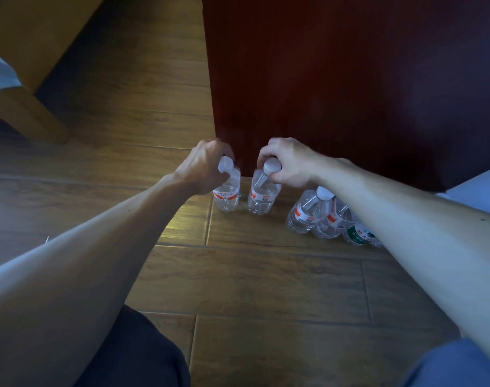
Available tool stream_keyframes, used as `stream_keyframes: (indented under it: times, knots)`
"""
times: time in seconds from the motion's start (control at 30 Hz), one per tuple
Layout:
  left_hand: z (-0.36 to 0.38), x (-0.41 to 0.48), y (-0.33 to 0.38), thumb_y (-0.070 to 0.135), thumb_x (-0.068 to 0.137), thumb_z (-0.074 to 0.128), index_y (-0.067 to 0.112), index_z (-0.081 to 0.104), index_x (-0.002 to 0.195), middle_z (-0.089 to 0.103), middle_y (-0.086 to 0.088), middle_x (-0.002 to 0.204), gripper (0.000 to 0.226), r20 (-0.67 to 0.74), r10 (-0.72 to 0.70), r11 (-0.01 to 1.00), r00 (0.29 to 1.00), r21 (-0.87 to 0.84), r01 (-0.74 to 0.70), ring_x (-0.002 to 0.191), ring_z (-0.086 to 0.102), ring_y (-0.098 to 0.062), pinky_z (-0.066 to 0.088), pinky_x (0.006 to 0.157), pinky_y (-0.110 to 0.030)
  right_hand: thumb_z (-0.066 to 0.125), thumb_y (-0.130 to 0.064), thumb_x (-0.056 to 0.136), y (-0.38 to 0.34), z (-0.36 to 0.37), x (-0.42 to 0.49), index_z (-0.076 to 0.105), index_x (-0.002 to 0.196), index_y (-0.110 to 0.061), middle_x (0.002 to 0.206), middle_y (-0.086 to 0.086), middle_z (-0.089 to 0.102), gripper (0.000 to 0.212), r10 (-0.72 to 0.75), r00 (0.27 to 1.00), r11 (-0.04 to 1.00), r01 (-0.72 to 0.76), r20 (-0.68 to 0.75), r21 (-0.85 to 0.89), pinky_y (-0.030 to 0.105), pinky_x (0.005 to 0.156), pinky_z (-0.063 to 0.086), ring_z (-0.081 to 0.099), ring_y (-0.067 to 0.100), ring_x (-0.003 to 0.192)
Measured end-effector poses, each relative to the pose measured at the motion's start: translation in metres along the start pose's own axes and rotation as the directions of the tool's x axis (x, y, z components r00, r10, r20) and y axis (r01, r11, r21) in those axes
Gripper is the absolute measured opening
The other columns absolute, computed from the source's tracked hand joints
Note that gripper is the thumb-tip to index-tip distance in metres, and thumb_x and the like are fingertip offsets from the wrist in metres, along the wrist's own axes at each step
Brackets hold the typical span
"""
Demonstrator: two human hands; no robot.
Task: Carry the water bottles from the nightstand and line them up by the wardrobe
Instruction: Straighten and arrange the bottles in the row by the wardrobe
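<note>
Two clear water bottles with red labels stand upright on the wooden floor at the foot of the dark red wardrobe (335, 79). My left hand (202, 166) grips the neck of the left bottle (227, 195) just under its white cap. My right hand (287, 163) grips the cap and neck of the right bottle (262, 196). To their right stand more bottles in a row: a red-labelled bottle (305, 212), another red-labelled one (334, 222), and a green-labelled bottle (359, 236) partly hidden under my right forearm.
A light wooden bed frame (29, 79) with a pale sheet stands at the far left. The plank floor (252, 289) stretches in front of the bottles. My knees in dark and blue trousers fill the bottom corners. A pale surface shows at the right edge.
</note>
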State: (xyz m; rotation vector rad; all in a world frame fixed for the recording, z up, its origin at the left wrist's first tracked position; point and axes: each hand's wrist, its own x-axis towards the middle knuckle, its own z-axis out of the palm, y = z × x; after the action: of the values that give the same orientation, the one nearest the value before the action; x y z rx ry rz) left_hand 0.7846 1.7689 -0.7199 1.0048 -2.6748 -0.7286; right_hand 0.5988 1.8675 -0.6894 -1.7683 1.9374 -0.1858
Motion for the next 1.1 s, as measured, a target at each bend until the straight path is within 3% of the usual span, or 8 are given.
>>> stream_keyframes:
  times: [0.2, 0.43, 0.6, 0.73, 0.83, 0.9, 1.0, 1.1]
  knots:
    - [0.001, 0.004, -0.002, -0.001, 0.071, 0.069, 0.007, 0.067, 0.093, 0.061, -0.005, 0.09, 0.023, -0.048, 0.02, 1.0, 0.999, 0.0, -0.02, 0.079, 0.054, -0.019, 0.037, 0.066, -0.027, 0.065, -0.005, 0.083, 0.007, 0.0, 0.0, 0.067, 0.104, -0.02, 0.105, -0.004, 0.052, 0.026, 0.012, 1.0, 1.0, -0.012, 0.003, -0.002, 0.036, 0.085, 0.05, 0.054, 0.017, 0.102]
    - [0.004, 0.006, 0.0, 0.004, 0.075, 0.076, 0.008, 0.064, 0.109, 0.062, 0.0, 0.093, 0.037, -0.04, 0.018, 1.0, 0.999, -0.017, -0.019, 0.084, 0.057, -0.019, 0.042, 0.073, -0.029, 0.059, -0.002, 0.087, 0.006, 0.002, -0.001, 0.064, 0.109, -0.021, 0.107, -0.004, 0.05, 0.029, 0.014, 0.997, 0.997, -0.008, 0.069, -0.078, 0.043, 0.088, 0.053, 0.055, 0.022, 0.106]
    - [0.003, 0.005, -0.001, 0.004, 0.078, 0.074, 0.009, 0.064, 0.11, 0.059, 0.005, 0.082, 0.033, -0.03, -0.003, 1.0, 1.0, -0.03, 0.002, 0.08, 0.062, -0.021, 0.044, 0.071, -0.029, 0.06, -0.001, 0.087, 0.004, 0.004, 0.0, 0.065, 0.11, -0.02, 0.11, -0.002, 0.052, 0.03, 0.015, 0.998, 0.995, -0.008, 0.067, -0.097, 0.044, 0.088, 0.053, 0.055, 0.021, 0.106]
    - [0.003, 0.003, -0.003, 0.007, 0.081, 0.073, 0.01, 0.062, 0.117, 0.07, -0.005, 0.097, 0.038, -0.013, -0.009, 1.0, 1.0, -0.016, 0.009, 0.084, 0.066, -0.023, 0.042, 0.069, -0.027, 0.069, -0.022, 0.09, 0.006, 0.008, 0.003, 0.065, 0.096, -0.02, 0.104, -0.002, 0.054, 0.008, 0.013, 1.0, 0.998, -0.012, 0.013, -0.054, 0.041, 0.088, 0.051, 0.056, 0.021, 0.104]
    - [0.001, 0.001, -0.005, 0.008, 0.082, 0.073, 0.011, 0.06, 0.121, 0.07, -0.006, 0.105, 0.041, 0.011, -0.009, 1.0, 1.0, -0.007, 0.009, 0.087, 0.066, -0.022, 0.04, 0.069, -0.025, 0.07, -0.028, 0.091, 0.008, 0.01, 0.003, 0.064, 0.09, -0.019, 0.104, 0.0, 0.059, 0.011, 0.052, 0.997, 0.999, -0.052, -0.048, 0.006, 0.034, 0.083, 0.047, 0.056, 0.019, 0.102]
    - [0.0, 0.0, -0.006, 0.009, 0.083, 0.073, 0.013, 0.058, 0.125, 0.069, -0.005, 0.111, 0.045, 0.028, -0.016, 1.0, 0.999, -0.004, 0.016, 0.09, 0.066, -0.023, 0.041, 0.07, -0.026, 0.071, -0.023, 0.09, 0.008, 0.012, 0.003, 0.066, 0.098, -0.015, 0.11, 0.004, 0.063, 0.012, 0.074, 0.993, 0.996, -0.07, -0.09, 0.048, 0.035, 0.085, 0.049, 0.059, 0.02, 0.104]
    - [-0.001, -0.004, -0.004, 0.011, 0.084, 0.072, 0.013, 0.057, 0.128, 0.068, -0.006, 0.113, 0.047, 0.048, -0.025, 1.0, 0.999, -0.01, 0.025, 0.093, 0.067, -0.025, 0.048, 0.072, -0.032, 0.072, -0.019, 0.089, 0.008, 0.012, 0.006, 0.062, 0.115, -0.014, 0.113, 0.003, 0.059, 0.029, 0.106, 0.989, 0.993, -0.099, -0.103, 0.066, 0.032, 0.083, 0.046, 0.058, 0.021, 0.107]
    - [-0.003, -0.005, -0.002, 0.01, 0.084, 0.072, 0.013, 0.059, 0.122, 0.069, -0.007, 0.109, 0.041, 0.05, -0.015, 1.0, 0.999, -0.02, 0.016, 0.091, 0.067, -0.028, 0.054, 0.077, -0.04, 0.072, -0.022, 0.089, 0.01, 0.012, 0.005, 0.061, 0.114, -0.011, 0.11, 0.001, 0.05, 0.029, 0.142, 0.983, 0.99, -0.139, -0.115, 0.038, 0.028, 0.08, 0.038, 0.054, 0.022, 0.111]
